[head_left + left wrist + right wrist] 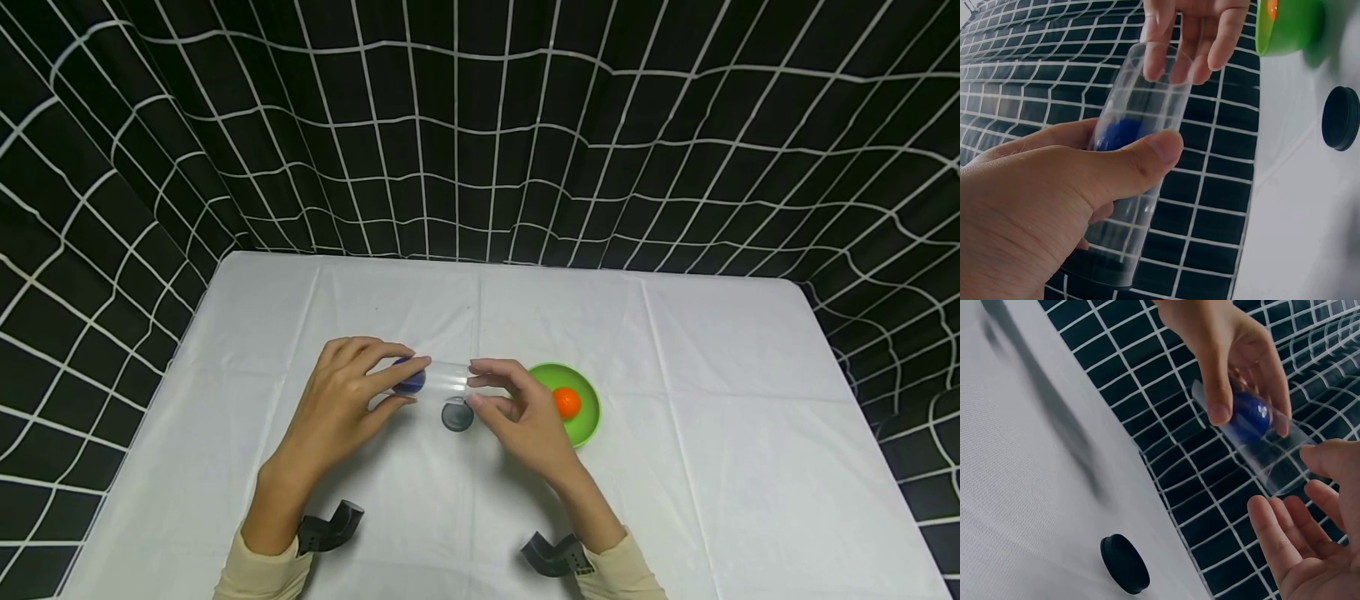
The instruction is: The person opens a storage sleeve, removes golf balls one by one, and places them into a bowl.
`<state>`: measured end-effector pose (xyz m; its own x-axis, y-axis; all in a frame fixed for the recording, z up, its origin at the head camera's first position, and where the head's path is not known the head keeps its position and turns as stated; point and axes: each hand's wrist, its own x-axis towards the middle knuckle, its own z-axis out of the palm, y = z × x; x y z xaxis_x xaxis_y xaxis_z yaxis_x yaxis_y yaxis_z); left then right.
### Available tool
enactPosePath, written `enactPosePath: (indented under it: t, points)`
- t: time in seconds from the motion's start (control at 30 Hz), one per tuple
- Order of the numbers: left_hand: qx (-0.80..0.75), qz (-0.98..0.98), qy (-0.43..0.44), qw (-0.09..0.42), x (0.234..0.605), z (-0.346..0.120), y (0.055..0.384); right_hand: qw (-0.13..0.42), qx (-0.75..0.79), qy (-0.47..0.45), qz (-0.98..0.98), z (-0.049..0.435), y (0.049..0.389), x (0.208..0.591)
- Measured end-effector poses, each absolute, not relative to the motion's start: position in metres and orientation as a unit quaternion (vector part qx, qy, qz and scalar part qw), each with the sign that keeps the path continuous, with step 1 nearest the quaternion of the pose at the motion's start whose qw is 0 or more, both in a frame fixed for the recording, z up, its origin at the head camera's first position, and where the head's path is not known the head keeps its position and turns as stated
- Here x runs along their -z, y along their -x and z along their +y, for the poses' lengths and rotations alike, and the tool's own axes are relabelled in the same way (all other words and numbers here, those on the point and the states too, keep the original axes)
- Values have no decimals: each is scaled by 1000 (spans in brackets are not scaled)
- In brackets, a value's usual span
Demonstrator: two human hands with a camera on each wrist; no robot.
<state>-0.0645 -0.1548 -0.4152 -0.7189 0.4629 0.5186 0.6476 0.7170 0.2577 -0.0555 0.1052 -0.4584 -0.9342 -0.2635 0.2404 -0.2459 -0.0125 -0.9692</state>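
My left hand (pixel 341 396) grips a clear plastic tube (pixel 448 379), thumb on one side and fingers on the other. A blue ball (pixel 1119 132) lies inside the tube, partly covered by the left fingers in the head view. At the tube's right-hand end is my right hand (pixel 531 417), thumb and fingertips spread around the uncapped mouth. In the right wrist view, its thumb is at the rim while the other fingers (pixel 1269 525) extend loosely beneath the mouth. Whether they touch the tube is hard to tell. Just below the tube in the head view lies a dark round cap (pixel 457 415).
Beside the right hand stands a green bowl (pixel 583 429) with an orange ball (pixel 567 402) in it. White cloth (pixel 720 417) covers the table. Black netting with white lines (pixel 480 133) rises behind the table and along its sides.
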Motion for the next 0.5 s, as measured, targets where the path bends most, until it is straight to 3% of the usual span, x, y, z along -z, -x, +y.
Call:
enactPosePath:
  t: [0.5]
  points:
    - [210, -907, 302, 203, 415, -156, 64, 20, 694, 177, 697, 107, 57, 461]
